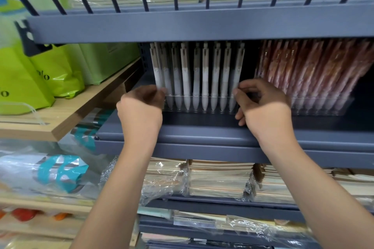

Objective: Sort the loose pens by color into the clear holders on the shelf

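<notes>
Forearms up from below, I have both hands at the ends of the clear holder (202, 100) of white pens (205, 70), which stands on the blue shelf (202, 130). At the holder's left end, my left hand (141, 105) is curled round the corner; its fingertips are hidden behind the knuckles, so I judge the grip more than I see it. At the holder's right end, my right hand (263, 103) pinches the top corner between thumb and forefinger, with the other fingers curled below against the front.

The white pens stand upright in a neat row inside the holder, tips down. Right of the holder, a second holder (323, 107) carries pink pens (313, 70), leaning and packed tight. I see no loose pen in either hand.

The step looks to me like squaring or shifting the holder. To do it well I should:
- pull evenly at both ends, so it slides straight and does not twist;
- stay low on the walls, since a tug at the rim could tip the row forward;
- mind the rightmost white pen beside my right thumb, which I could knock over;
- leave a gap to the pink pens right of the holder, so the colours do not mix.
</notes>
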Motion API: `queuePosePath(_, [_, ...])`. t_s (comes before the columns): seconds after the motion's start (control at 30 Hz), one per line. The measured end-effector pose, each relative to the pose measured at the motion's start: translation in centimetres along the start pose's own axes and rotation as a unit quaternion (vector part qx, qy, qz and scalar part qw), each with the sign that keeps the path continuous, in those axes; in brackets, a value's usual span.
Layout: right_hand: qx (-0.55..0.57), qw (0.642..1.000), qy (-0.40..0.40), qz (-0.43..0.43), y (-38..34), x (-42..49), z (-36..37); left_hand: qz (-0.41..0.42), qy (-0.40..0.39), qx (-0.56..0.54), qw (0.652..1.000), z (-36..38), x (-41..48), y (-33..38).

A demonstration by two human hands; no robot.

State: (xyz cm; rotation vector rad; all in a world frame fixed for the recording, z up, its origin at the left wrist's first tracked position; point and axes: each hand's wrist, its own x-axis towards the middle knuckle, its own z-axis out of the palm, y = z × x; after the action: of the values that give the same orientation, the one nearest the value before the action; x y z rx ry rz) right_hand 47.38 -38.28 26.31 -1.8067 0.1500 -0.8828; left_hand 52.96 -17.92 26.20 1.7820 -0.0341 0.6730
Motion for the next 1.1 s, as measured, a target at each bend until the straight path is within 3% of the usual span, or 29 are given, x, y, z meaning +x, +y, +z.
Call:
queuePosePath(0.27, [-0.006,1.0,-0.001,-0.009,-0.2,-0.2,-0.1,0.004,0.003,0.034,0.999,-0.1,0.0,0.0])
queuePosePath(0.6, [-0.015,1.0,0.001,-0.006,-0.2,-0.4,-0.1,-0.019,-0.012,-0.001,1.0,0.1,-0.3,0.0])
queuePosePath(0.77, [0.053,0.997,0.059,0.0,-1.0,-1.9,-1.4,0.093,0.056,-0.001,0.994,-0.6,-4.3,2.1])
queuePosePath(0.93, [-0.001,0.986,0.166,-0.031,0.4,-3.3,-8.2,0.19,-0.085,-0.087,0.974,2.0,-9.3,5.9])
queuePosePath(1.1, [-0.065,0.972,0.228,-0.008,2.2,-1.5,-15.1,0.132,-0.194,-0.034,0.971,7.0,-12.6,8.7])
